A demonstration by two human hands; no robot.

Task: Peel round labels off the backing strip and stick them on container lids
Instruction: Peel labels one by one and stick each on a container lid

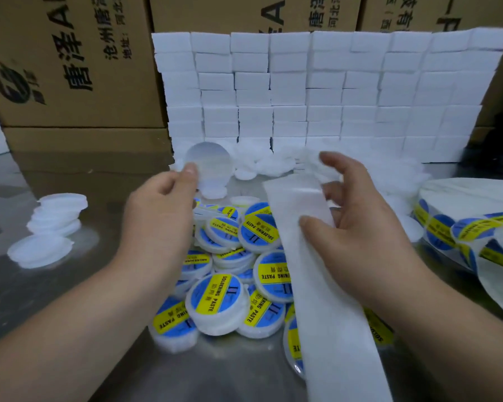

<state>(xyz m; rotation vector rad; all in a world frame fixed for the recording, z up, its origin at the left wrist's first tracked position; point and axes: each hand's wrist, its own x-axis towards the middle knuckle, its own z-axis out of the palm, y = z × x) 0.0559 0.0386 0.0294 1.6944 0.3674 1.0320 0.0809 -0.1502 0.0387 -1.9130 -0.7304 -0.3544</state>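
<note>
Steel table (70,288): one blank lid (212,161) tight between left fingers (190,171), one backing strip (325,300) between right fingers (312,226).

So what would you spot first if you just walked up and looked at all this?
Probably the heap of blue-and-yellow labelled lids in the middle, because the colours jump out. Behind it stands a tall wall of stacked white blocks. Above the heap, the left hand pinches a blank lid, while the right hand holds the long white backing strip.
</note>
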